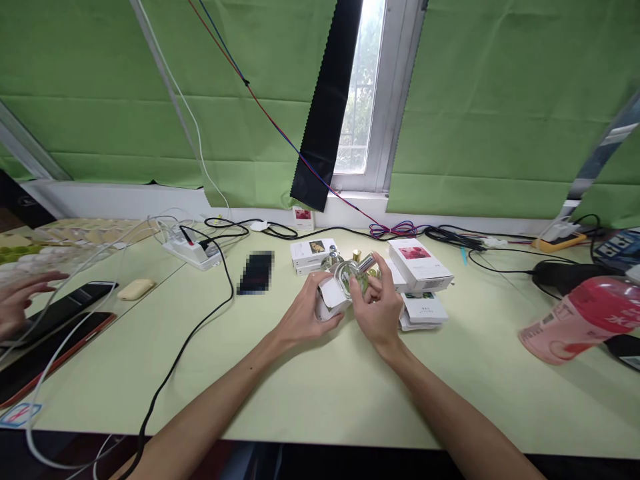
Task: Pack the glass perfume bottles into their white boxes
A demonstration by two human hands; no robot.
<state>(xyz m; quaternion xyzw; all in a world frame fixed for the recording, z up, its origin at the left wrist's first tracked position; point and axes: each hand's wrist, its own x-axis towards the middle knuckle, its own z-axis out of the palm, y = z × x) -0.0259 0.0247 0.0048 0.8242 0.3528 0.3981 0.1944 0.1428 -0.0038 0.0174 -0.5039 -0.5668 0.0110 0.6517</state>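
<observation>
My left hand (304,315) grips a small white carton (331,298) whose top flap is open. My right hand (380,308) holds a round clear glass perfume bottle (351,276) with a silver cap, its base at the carton's mouth. Both hands meet over the middle of the pale green table (310,387). Just behind them stand other small perfume bottles (332,257) and white perfume boxes (421,264), some stacked at the right.
A white power strip (193,251) with black and white cables lies at the back left. Phones (75,303) and another person's hand (23,297) are at the far left. A pink bottle (583,320) lies on its side at the right. A dark phone (256,272) lies mid-table.
</observation>
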